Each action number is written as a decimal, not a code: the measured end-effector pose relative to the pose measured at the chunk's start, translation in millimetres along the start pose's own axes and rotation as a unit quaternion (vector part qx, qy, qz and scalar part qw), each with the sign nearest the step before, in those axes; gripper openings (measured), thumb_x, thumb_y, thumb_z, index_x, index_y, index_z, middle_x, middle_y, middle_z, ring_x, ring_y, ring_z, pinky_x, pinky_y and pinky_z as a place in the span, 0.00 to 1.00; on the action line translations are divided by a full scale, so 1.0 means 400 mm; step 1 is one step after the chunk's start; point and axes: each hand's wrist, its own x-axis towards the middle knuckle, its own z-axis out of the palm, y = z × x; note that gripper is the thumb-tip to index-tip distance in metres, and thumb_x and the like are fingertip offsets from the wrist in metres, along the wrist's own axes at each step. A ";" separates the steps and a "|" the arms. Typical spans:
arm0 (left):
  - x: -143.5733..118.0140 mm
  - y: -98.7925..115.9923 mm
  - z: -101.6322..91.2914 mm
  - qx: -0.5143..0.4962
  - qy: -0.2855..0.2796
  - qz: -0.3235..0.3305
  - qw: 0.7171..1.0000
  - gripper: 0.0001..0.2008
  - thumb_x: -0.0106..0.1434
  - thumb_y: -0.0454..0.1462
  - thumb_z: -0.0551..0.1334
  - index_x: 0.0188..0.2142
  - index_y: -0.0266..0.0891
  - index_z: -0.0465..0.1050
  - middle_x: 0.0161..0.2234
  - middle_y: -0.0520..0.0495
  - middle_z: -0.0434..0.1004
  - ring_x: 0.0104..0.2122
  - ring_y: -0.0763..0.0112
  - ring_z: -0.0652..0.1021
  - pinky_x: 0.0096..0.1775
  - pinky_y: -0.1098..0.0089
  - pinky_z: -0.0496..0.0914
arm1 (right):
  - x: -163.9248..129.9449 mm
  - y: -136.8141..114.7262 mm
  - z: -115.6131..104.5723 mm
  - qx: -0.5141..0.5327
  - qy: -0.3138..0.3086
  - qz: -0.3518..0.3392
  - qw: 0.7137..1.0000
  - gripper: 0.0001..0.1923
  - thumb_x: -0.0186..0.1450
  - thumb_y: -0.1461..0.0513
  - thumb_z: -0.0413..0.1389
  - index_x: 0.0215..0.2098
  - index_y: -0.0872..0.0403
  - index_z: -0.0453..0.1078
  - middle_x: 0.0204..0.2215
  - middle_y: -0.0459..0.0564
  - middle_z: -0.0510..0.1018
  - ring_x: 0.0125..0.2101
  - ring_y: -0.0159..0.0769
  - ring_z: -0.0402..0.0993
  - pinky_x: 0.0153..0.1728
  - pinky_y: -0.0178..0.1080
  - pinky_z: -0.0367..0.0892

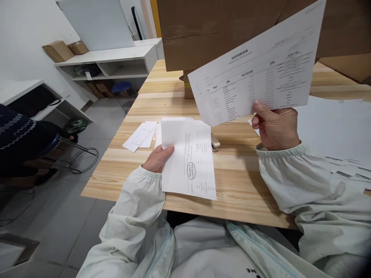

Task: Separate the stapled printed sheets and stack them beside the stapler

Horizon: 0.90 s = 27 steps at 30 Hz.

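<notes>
Fingers of the right hand (275, 127) are curled shut on the lower edge of a printed sheet (257, 65), thumb on its near face, holding it up in the air, tilted, above the far right part of the table (139, 170). That forearm rises from the near edge with the cuffed sleeve resting on the wood. The left hand (158, 158) lies low by the near left corner, thumb pressed on the left margin of a folded paper (188, 158), the other fingers hidden under it, so it is pinched there. This paper lies partly flat, its lower end reaching almost to the near edge; it bears columns of print and an oval stamp.

Just beyond the folded paper, a few envelopes (140, 136) lie near the left edge, and a stapler (215, 142) sits beside the paper's right side. A large cardboard box (208, 34) stands at the far side, close behind the raised sheet. More white papers (342, 135) cover the right end. Bare wood shows between the two hands and along the near edge.

To the left, apart from the table, another person's dark sleeve (17, 131) shows by a chair.
</notes>
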 end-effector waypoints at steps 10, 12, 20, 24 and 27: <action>-0.004 -0.004 0.003 0.014 -0.004 -0.010 1.000 0.22 0.51 0.43 0.73 0.43 0.34 0.78 0.35 0.41 0.84 0.41 0.53 0.83 0.45 0.58 0.77 | 0.033 0.003 -0.027 -0.023 -0.016 0.119 0.992 0.13 0.59 0.65 0.65 0.40 0.56 0.71 0.36 0.46 0.79 0.22 0.24 0.73 0.20 0.27 0.68; -0.006 -0.002 0.005 0.017 0.000 -0.009 1.000 0.22 0.50 0.43 0.73 0.44 0.34 0.78 0.36 0.41 0.84 0.40 0.54 0.83 0.45 0.58 0.77 | 0.034 0.011 -0.030 -0.015 -0.030 0.129 0.991 0.12 0.59 0.65 0.65 0.40 0.56 0.70 0.36 0.45 0.79 0.24 0.24 0.74 0.21 0.26 0.69; -0.007 -0.001 0.008 0.016 -0.012 -0.019 1.000 0.20 0.52 0.41 0.72 0.44 0.34 0.79 0.36 0.41 0.84 0.37 0.56 0.83 0.42 0.60 0.78 | 0.129 0.034 -0.105 -0.074 -0.005 0.055 0.996 0.10 0.65 0.65 0.59 0.44 0.58 0.68 0.35 0.48 0.78 0.28 0.25 0.77 0.27 0.27 0.70; 0.008 -0.004 0.010 -0.021 0.003 -0.015 1.000 0.21 0.53 0.40 0.72 0.44 0.33 0.77 0.38 0.40 0.84 0.43 0.53 0.82 0.48 0.57 0.76 | 0.140 0.007 -0.110 -0.039 0.139 -0.093 0.985 0.05 0.62 0.68 0.59 0.38 0.56 0.70 0.37 0.49 0.79 0.30 0.30 0.78 0.32 0.34 0.74; 0.018 -0.002 0.014 -0.071 0.021 -0.011 0.997 0.18 0.55 0.41 0.70 0.43 0.34 0.77 0.39 0.40 0.84 0.47 0.53 0.81 0.52 0.57 0.74 | 0.058 0.010 -0.057 -0.046 0.038 -0.159 0.985 0.06 0.63 0.60 0.61 0.37 0.52 0.72 0.41 0.49 0.79 0.44 0.43 0.78 0.42 0.43 0.75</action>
